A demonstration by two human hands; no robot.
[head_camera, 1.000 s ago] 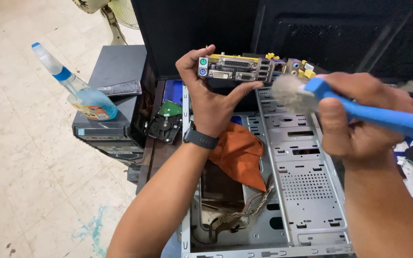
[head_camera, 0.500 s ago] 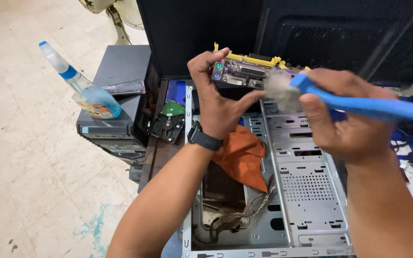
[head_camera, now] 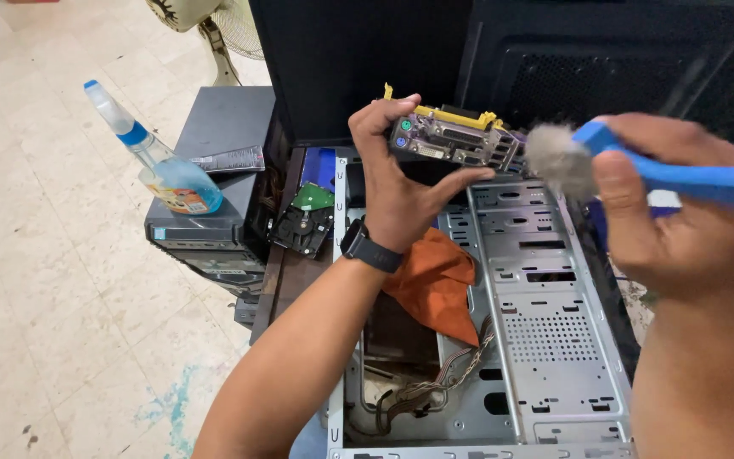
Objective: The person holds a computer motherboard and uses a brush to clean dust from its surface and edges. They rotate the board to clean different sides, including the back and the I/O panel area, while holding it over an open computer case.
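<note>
Over the open metal computer case (head_camera: 545,340) | motherboard (head_camera: 452,136) held up on edge above the case, port side toward the camera | left hand (head_camera: 401,191) pinching the motherboard between thumb and fingers | right hand (head_camera: 681,229) closed around a blue brush (head_camera: 639,170), bristles just beside the ports | orange cloth (head_camera: 435,280) inside the case | spray bottle (head_camera: 159,161) on a black box at left

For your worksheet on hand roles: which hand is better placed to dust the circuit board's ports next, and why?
Probably the right hand: its grip already holds the blue brush, bristles right beside the circuit board. The left hand is busy holding that board above the open computer case.
</note>
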